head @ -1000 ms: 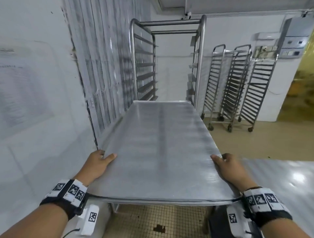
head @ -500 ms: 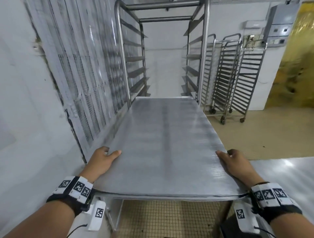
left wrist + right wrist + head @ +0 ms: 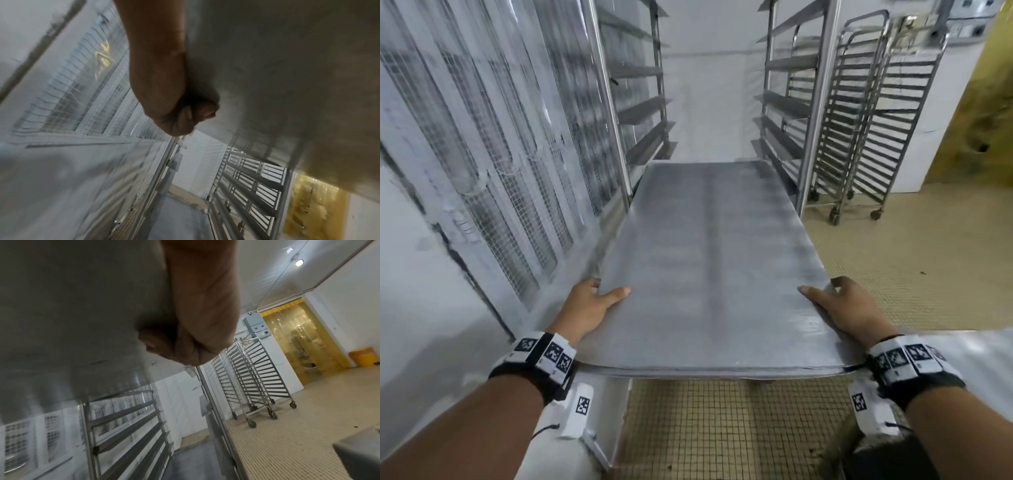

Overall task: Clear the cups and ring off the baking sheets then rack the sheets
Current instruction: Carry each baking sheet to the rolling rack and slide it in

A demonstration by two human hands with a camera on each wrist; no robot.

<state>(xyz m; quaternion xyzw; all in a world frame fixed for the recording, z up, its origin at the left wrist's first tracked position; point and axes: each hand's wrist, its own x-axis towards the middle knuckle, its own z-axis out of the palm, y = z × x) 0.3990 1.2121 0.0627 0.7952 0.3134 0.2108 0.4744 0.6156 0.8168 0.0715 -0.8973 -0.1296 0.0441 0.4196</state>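
Note:
I hold a stack of bare metal baking sheets (image 3: pixel 705 260) level in front of me. My left hand (image 3: pixel 589 308) grips the left long edge near the close corner, thumb on top, fingers curled underneath (image 3: pixel 185 116). On the right long edge my right hand (image 3: pixel 839 308) grips likewise, its fingers curled under the sheets (image 3: pixel 180 347). The sheets' far end reaches between the uprights of a tall steel rack (image 3: pixel 815 102), level with its lower side runners. No cups or ring lie on the sheets.
A wire-mesh panelled wall (image 3: pixel 493 164) runs close along the left. Two wheeled tray racks (image 3: pixel 873 113) stand at the back right, near a yellow strip curtain (image 3: pixel 983 102). A steel table corner (image 3: pixel 983 359) is beside my right arm. Tiled floor (image 3: pixel 893 267) lies to the right.
I have moved forward with the sheets. The tall rack is much nearer, and the sheets' far end has come in between its front uprights. Both hands keep the same grip.

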